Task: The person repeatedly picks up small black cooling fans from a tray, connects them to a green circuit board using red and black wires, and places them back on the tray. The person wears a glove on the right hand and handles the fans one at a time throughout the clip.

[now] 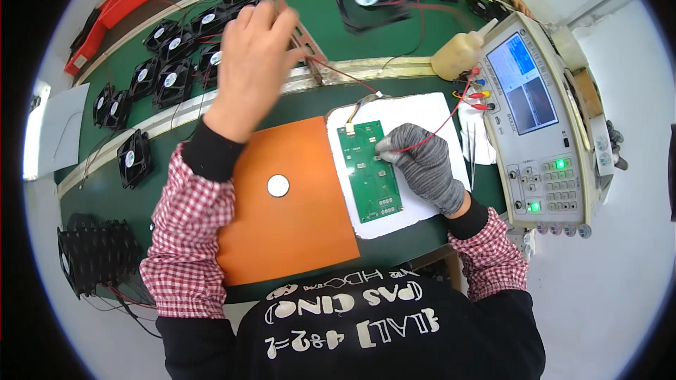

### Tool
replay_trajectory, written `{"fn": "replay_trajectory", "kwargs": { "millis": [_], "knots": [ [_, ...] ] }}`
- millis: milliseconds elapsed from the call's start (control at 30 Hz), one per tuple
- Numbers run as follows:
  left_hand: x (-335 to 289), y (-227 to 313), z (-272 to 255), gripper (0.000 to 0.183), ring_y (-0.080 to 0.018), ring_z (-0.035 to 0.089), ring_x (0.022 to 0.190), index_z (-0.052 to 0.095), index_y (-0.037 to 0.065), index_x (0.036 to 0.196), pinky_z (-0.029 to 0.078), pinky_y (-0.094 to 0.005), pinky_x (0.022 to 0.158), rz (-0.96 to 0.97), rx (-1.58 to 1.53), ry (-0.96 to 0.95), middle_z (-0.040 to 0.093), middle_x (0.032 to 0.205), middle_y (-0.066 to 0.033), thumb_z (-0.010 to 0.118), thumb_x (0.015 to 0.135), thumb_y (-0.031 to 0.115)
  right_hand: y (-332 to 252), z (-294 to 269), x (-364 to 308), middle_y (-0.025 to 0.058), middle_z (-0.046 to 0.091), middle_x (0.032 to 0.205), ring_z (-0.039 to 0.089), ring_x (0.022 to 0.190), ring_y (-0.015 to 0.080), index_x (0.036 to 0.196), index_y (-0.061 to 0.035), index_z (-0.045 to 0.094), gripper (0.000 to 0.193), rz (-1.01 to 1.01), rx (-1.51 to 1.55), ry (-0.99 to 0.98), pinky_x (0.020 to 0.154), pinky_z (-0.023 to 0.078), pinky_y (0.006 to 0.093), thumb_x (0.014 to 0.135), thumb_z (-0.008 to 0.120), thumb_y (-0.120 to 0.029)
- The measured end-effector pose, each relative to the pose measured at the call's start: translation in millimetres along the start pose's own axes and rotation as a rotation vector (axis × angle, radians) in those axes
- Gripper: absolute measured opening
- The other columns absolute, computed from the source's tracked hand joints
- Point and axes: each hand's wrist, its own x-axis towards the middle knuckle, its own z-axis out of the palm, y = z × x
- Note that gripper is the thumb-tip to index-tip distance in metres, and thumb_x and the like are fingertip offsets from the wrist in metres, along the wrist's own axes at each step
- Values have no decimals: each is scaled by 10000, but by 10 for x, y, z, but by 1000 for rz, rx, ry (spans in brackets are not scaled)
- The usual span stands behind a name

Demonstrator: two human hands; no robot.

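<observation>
Right hand point(422, 165) pinched red wire point(440, 127) on long green board point(369, 169); left hand point(250, 63) far off, gripping fan point(211, 63).

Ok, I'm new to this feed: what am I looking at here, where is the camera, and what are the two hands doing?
There is no machine arm here: a person works with two hands, and the single picture comes from a wide fisheye camera on their head, looking down, so straight edges bend. The left hand is bare and raised over the green conveyor belt, near a row of black cooling fans and a slanted metal strip; whether it grips anything I cannot tell. The right hand wears a grey glove and presses a red wire onto a green circuit board lying on a white pad. Beside it lie an orange mat, a tester with a screen and a yellowish squeeze bottle.
</observation>
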Motion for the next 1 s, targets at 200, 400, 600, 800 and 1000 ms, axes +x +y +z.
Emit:
{"fn": "replay_trajectory", "kwargs": {
  "millis": [200, 400, 600, 800, 1000],
  "knots": [
    [-390, -422, 271, 114, -312, 597, 783, 636, 35, 771, 473, -422, 658, 29, 48, -254, 569, 791, -118, 708, 758, 122, -57, -64, 0, -13, 645, 868, 594, 807, 69, 1216, -20, 617, 431, 254, 340, 122, 781, 505, 241, 818, 763, -100],
    [-571, 809, -732, 127, -279, 598, 640, 650, 54, 829, 449, -324, 505, 427, -294, 142, 566, 725, -99, 669, 706, 83, -557, 228, -18, 11, 655, 953, 612, 873, 92, 1246, -21, 591, 481, 213, 740, -545, 812, 489, 261, 810, 769, -118],
    [-434, -119, -1330, 125, -165, 609, 677, 674, -12, 812, 474, -279, 608, -291, -47, 499, 665, 814, -50, 622, 881, 80, -683, 135, -232, 60, 639, 848, 638, 899, 174, 916, -30, 706, 126, -17, 711, -1072, 770, 507, 296, 814, 744, -93],
    [-857, -394, -898, 230, -170, 546, 873, 589, 9, 988, 435, -290, 802, -560, -557, 85, 527, 993, -57, 498, 997, 220, -365, -191, -45, 58, 669, 897, 667, 915, 168, 937, -37, 710, 136, 234, 387, -340, 815, 524, 281, 803, 729, -31],
    [-1278, 360, -652, 393, -345, 451, 1150, 570, 29, 1036, 361, -408, 1002, -360, -698, -438, 447, 1182, -179, 774, 722, 147, -19, -18, 73, 72, 695, 940, 667, 913, 180, 1002, -31, 705, 216, 80, 132, -114, 846, 522, 295, 803, 679, 49]
  ]
}}
